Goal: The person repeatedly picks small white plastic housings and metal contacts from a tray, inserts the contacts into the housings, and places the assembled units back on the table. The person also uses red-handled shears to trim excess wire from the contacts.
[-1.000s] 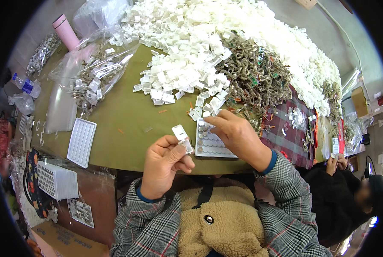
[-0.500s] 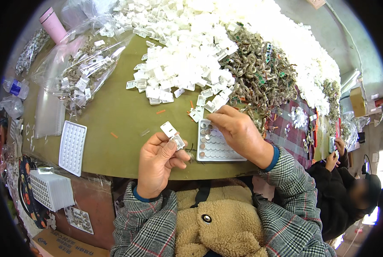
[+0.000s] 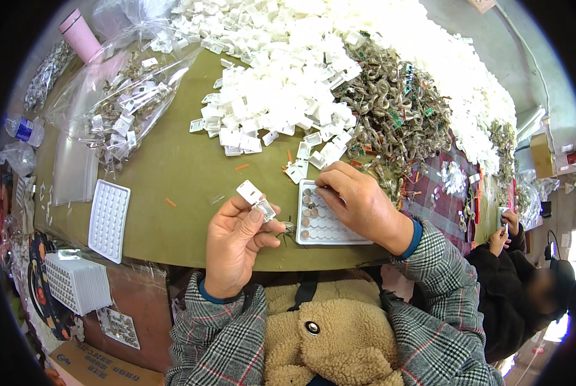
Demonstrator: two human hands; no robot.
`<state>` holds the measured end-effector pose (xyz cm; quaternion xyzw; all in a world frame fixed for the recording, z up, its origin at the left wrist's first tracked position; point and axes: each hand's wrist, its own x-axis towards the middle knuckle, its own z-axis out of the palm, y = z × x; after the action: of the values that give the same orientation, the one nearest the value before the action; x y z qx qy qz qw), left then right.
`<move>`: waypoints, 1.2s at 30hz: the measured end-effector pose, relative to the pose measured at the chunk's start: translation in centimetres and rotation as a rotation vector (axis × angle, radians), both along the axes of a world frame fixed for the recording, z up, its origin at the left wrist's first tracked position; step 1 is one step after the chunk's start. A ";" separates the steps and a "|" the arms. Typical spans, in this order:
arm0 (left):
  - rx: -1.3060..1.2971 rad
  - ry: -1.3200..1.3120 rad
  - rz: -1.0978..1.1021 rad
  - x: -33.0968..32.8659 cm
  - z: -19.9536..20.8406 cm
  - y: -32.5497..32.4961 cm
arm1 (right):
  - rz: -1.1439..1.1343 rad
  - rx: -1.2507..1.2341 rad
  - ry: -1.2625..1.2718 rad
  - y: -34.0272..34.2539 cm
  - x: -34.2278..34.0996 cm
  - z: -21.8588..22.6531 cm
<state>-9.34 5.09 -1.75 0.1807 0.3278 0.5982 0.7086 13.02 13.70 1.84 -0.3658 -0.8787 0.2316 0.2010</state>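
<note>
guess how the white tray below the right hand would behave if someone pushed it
The white tray would probably slide flat rather than roll, being wide and shallow. It looks light for its size, given its thin moulded build. Its small round pieces seem seated in pockets, so a gentle push might not spill them.

Assembly workshop: heaped white cases, wire pile, stacked trays, co-worker.

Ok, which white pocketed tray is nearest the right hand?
The white pocketed tray partly hidden by the right hand, with small round discs along its left side; the loose tray and stacked trays lie farther left.
</note>
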 end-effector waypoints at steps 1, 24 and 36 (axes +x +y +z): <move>-0.003 -0.009 0.005 0.0 0.0 -0.1 | 0.036 0.033 -0.016 0.1 -0.3 0.1; 0.081 -0.129 -0.077 2.0 0.8 -4.8 | -0.077 -0.021 0.408 -8.9 -4.0 3.0; 0.082 -0.304 -0.186 2.6 1.0 -6.5 | -0.150 0.008 0.504 -11.1 -2.6 3.8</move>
<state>-6.69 -1.37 -0.70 0.1463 0.1740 0.5635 0.7942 10.39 2.58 5.61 -0.3599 -0.7723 0.2961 0.4316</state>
